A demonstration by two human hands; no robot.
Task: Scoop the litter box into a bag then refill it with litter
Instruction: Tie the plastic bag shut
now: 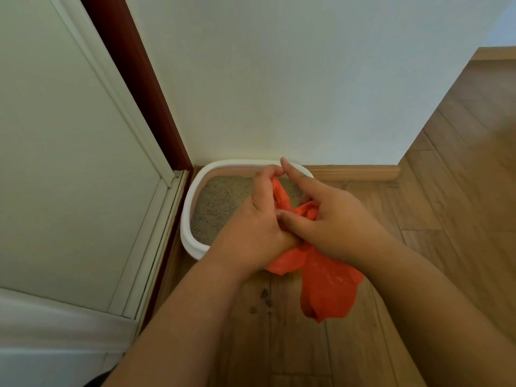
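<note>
- Gripping a thin crinkled orange plastic bag [321,280], the left hand [251,219] and right hand [332,216] are curled together.
- Behind them, grainy grey litter [220,205] is held in a rounded white plastic litter box [187,219] at the wall corner.

The wood floor [460,191] holds a white litter box [187,219] in the far left corner. Small dark crumbs [264,298] lie on the floor near it.

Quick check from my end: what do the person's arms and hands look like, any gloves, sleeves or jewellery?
Both are bare. The left hand and right hand wear no gloves, and no rings, watch or bracelet show. Both forearms are uncovered to the frame's bottom edge; no sleeve is in view.
</note>
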